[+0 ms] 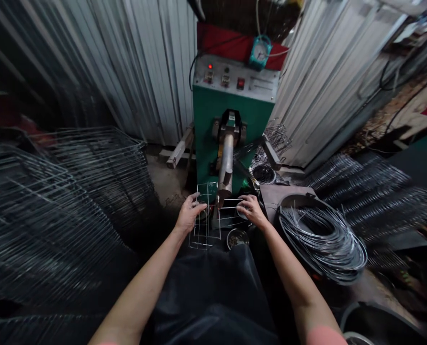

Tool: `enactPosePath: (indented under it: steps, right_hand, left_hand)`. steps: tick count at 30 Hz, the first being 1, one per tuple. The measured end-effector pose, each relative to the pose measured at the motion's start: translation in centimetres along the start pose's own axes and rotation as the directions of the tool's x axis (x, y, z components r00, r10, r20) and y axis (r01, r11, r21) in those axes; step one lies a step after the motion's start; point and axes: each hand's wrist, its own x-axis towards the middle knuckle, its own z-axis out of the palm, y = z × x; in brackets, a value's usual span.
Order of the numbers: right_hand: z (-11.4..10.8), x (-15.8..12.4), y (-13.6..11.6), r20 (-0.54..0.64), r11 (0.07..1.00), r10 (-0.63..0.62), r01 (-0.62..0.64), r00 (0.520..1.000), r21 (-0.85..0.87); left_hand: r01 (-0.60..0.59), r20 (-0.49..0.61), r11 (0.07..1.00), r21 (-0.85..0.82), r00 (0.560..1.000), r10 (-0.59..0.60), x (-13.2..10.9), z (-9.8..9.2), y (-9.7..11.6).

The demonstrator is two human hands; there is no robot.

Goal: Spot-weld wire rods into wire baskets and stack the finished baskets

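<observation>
A small rectangular frame of thin welded wire (208, 223) is held at the lower tip of a green spot-welding machine (206, 127). My left hand (191, 212) pinches the frame's left side between thumb and fingers. On the other side, the fingers of my right hand (251, 209) close around the ends of cross wires that run toward the frame. The machine's thick metal electrode arm (227, 165) comes down between my hands, with a faint orange glow near its tip. Just below, a small round bowl (237, 238) holds tiny pieces too small to name.
Stacked wire racks (102, 158) crowd the left side. To my right, a round tub (281, 225) holds loose cut wires (324, 239), with more wire mesh (367, 187) behind it. A turquoise clock-like gauge (260, 51) sits on the machine. Corrugated metal walls (145, 62) stand behind.
</observation>
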Motion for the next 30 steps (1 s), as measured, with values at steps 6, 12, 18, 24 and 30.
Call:
enactPosePath:
  steps: [6,12,18,24,30]
  right_hand:
    - [-1.0,-3.8,-5.1,0.072,0.967,-0.182,0.192,0.981,-0.17]
    - [-6.2,-8.3,-10.9,0.032,0.98,-0.163,0.165,0.986,-0.108]
    - [-9.8,-12.3,-11.2,0.15,0.631,0.101,-0.18,0.984,0.755]
    - [-2.7,-17.8,-11.1,0.302,0.058,0.037,-0.303,0.953,0.951]
    - [-0.9,-17.0,-12.0,0.303,-0.08,0.23,-0.292,0.925,0.953]
  left_hand:
    - [-0.008,0.066,0.999,-0.039,0.998,0.011,-4.6,-3.1,-0.2]
    - [-0.008,0.067,0.985,-0.17,0.998,0.019,-10.0,-7.5,3.3]
    - [0.409,0.097,0.785,-0.466,0.905,-0.414,-12.8,-10.0,5.4]
    - [0.617,0.071,0.56,-0.552,0.705,-0.706,-15.1,-11.1,-2.3]
    - [0.592,0.011,0.734,-0.333,0.781,-0.624,-18.8,-13.1,-7.6]
